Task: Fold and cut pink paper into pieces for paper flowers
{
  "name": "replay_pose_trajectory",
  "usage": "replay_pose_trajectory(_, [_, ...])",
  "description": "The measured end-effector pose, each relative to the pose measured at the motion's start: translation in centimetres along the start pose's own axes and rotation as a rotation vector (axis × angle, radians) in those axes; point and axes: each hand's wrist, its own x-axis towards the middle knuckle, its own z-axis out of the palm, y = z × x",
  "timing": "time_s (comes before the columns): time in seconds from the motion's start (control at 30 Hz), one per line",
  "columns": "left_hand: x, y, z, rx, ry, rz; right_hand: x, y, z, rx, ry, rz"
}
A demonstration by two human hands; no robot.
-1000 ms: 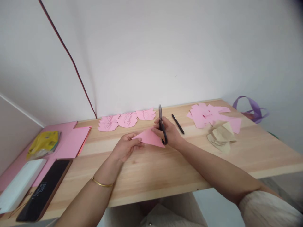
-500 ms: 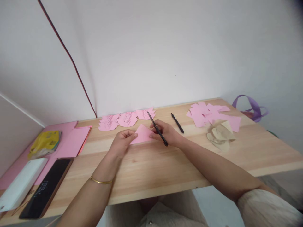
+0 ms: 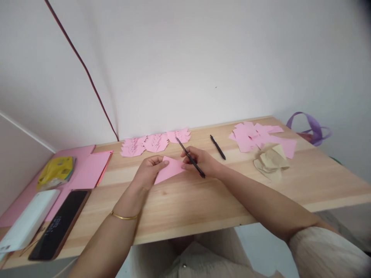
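Note:
A small piece of pink paper (image 3: pixel 171 170) is held above the table between my two hands. My left hand (image 3: pixel 150 170) pinches its left edge between thumb and fingers. My right hand (image 3: pixel 199 161) grips the right corner of the paper and also carries black-handled scissors (image 3: pixel 189 157). They look edge-on, with the thin grey blade pointing up and left and the handle end toward me. Behind my hands, along the wall, lie pink paper cutouts (image 3: pixel 155 143) with jagged edges and small cuts.
A black pen (image 3: pixel 218 147) lies right of my hands. Farther right are pink scraps (image 3: pixel 246 137) and crumpled tan paper (image 3: pixel 271 161). At left are pink sheets (image 3: pixel 84 170), a yellow packet (image 3: pixel 56 172), a white box-like item (image 3: pixel 30 220) and a phone (image 3: pixel 60 226).
The pink paper has turned between my fingers, its left side now reaching lower. The scissors' tip has swung slightly left in my right hand. The view has shifted a little.

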Motion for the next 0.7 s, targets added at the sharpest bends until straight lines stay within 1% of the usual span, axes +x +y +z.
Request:
replay_pose_trajectory(0.07, [0.0,0.3,0.0,-0.042,0.032,0.005,0.0,0.0,-0.2,0.016,0.012,0.006])
replay_pose_trajectory(0.2, [-0.1,0.8,-0.1,-0.109,0.038,0.004,0.1,0.0,-0.6,0.037,0.033,0.003])
replay_pose_trajectory(0.43, [0.2,0.8,-0.9,-0.027,-0.005,-0.019,0.1,-0.1,-0.5,0.019,0.083,-0.009])
replay_pose_trajectory(0.5, [0.2,0.9,-1.1,-0.016,-0.011,-0.028,0.0,-0.1,-0.5,0.029,0.080,0.001])
replay_pose_trajectory(0.7, [0.0,1.1,-0.8,0.005,0.046,0.005,0.0,-0.1,-0.3,0.093,0.049,0.030])
